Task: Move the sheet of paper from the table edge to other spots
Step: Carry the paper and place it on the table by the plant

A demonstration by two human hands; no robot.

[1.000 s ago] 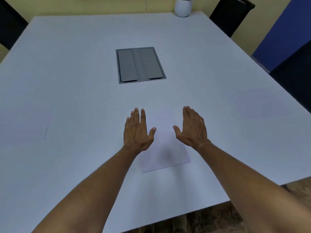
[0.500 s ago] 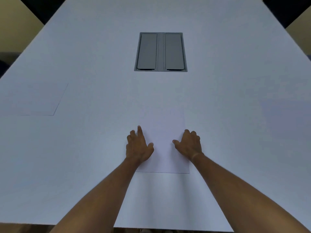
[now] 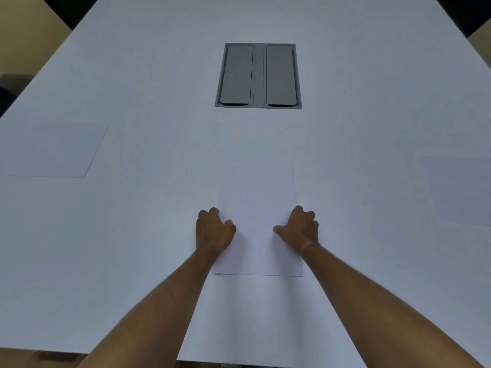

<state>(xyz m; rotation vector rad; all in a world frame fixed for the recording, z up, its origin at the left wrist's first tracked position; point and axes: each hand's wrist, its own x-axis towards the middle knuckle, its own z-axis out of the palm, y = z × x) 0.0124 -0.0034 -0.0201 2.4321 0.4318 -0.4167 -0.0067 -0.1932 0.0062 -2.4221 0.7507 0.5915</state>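
Observation:
A white sheet of paper [image 3: 257,203] lies flat on the white table [image 3: 132,235], a forearm's length in from the near edge. My left hand [image 3: 212,231] sits at the sheet's left edge, fingers curled down at the edge and thumb on top of the paper. My right hand [image 3: 300,229] mirrors it at the right edge, thumb pressed on the paper and fingers bent over the side. Both hands pinch the sheet's sides; whether the fingertips are under the paper is hidden.
A second sheet [image 3: 53,151] lies at the table's left side and a third [image 3: 462,189] at the right side. A grey two-flap cable hatch [image 3: 257,75] is set into the table beyond the middle sheet. The table's near edge runs along the bottom of the view.
My hands went from flat and hovering with spread fingers to lowered onto the sheet's two side edges with fingers curled. The sheet now lies straight in the view.

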